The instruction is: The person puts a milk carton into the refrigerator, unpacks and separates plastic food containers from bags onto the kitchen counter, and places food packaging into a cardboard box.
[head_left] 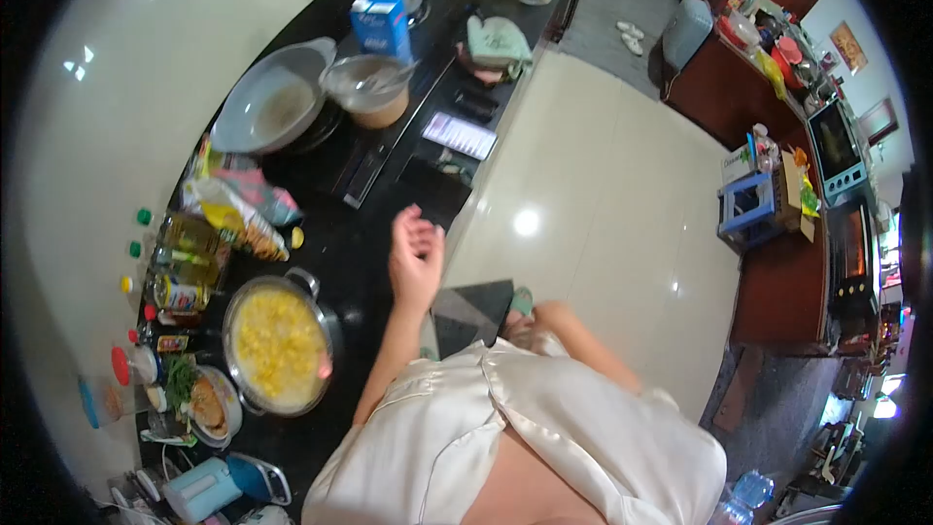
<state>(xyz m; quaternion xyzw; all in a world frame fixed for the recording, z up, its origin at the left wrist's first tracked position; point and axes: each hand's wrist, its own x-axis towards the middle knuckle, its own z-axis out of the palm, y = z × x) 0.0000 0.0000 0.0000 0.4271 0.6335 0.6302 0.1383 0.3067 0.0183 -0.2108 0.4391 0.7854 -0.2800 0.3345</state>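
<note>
Head view showed the hands apart, seemingly between grasps: left hand (418,255) empty, loosely curled, between phone (459,135) and pot (329,332) near the table (362,258) edge; right hand (547,317), grip unclear

Room: kitchen, as I see it
Counter (355,282): left of my left grip (418,258), with food-filled pot (278,346), bottles (185,262)
Microwave (836,141): far right of it

The blue carton (382,31) says "MILK" in white letters. Small words show on the lit phone screen (460,135), but they are too tiny to read. The white box (737,164) has dark letters, too fuzzy to read. The bottle labels (183,294) are too small to read too.
</note>
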